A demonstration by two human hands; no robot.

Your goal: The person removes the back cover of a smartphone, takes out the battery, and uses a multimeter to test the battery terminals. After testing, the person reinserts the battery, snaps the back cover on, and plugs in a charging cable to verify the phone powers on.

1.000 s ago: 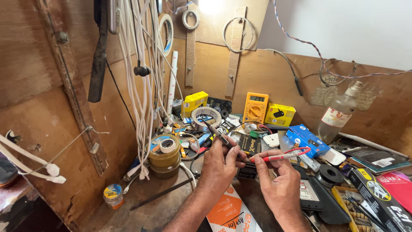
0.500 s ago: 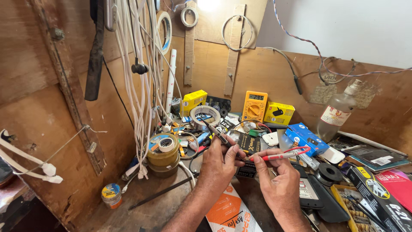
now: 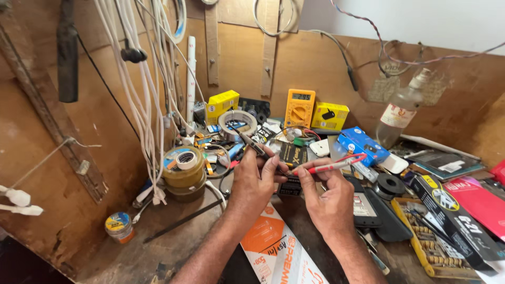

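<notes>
The left hand (image 3: 256,181) is pinching a black probe (image 3: 250,143) between thumb and fingers, its shaft angling up and away toward the roll of tape (image 3: 237,124), while the right hand (image 3: 329,197) is gripping a red probe (image 3: 331,165) the same way, its body running out to the right. Both tips are converging on a small dark component (image 3: 292,167) lying just in front of the fingers on the wooden bench (image 3: 173,247), near the yellow multimeter (image 3: 299,108) standing against the back wall. The likely faults, as judged: the two tips are sitting close enough that they may be touching each other rather than separate contacts (the contact points themselves are too small to make out), giving a false reading; the component is lying loose among clutter and may be sliding under pressure; and the hanging white cables (image 3: 142,100) at the left are crowding the left forearm, where a snag could be jerking the probe off its mark.
</notes>
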